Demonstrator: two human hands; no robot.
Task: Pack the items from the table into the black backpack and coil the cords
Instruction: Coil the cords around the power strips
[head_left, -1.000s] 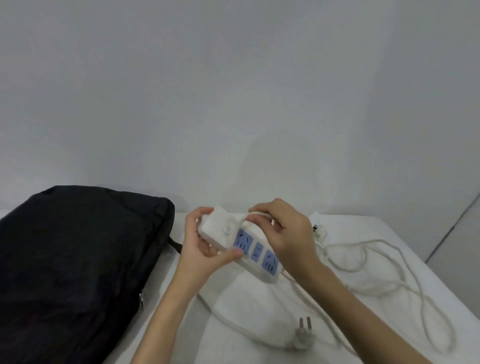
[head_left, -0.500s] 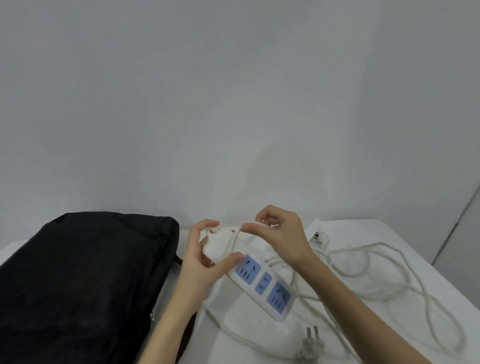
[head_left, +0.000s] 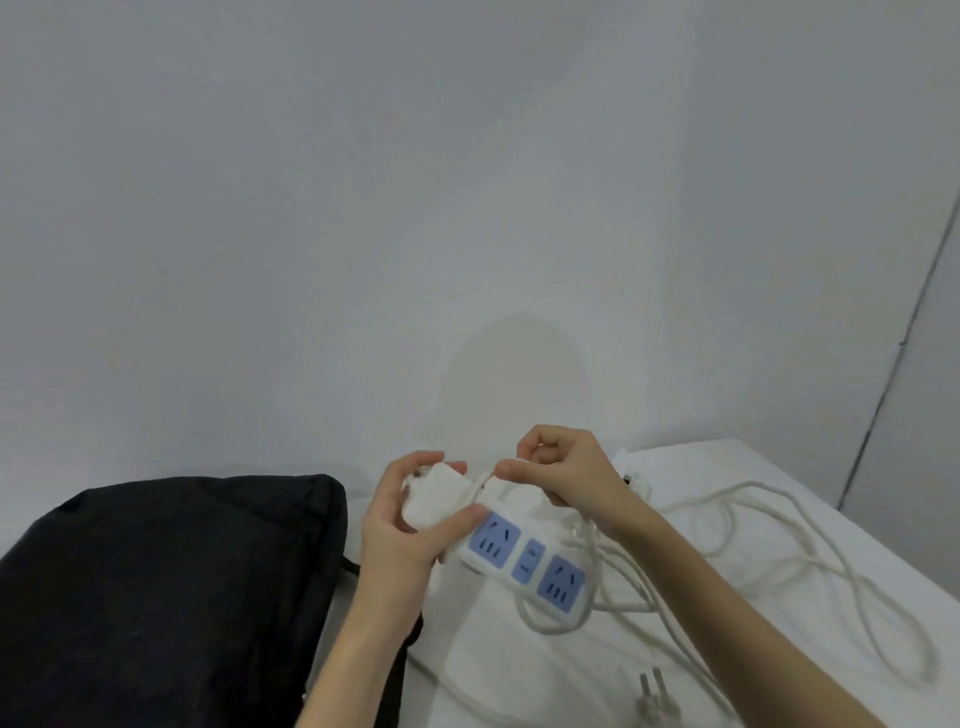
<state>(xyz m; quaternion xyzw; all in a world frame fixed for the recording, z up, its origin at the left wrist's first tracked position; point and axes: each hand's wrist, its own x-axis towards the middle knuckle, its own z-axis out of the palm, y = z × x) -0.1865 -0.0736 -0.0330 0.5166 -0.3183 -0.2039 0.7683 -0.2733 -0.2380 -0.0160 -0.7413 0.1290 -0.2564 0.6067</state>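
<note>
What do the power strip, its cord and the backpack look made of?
Power strip: hard moulded plastic, smooth white casing, blue socket faces. Cord: likely rubbery white sheathing; it lies in soft loops. Backpack: matte black woven fabric, probably; it sags.

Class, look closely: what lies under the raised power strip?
Under the power strip lie loops of its white cord on the white table. The left hand hides its far end's underside.
</note>
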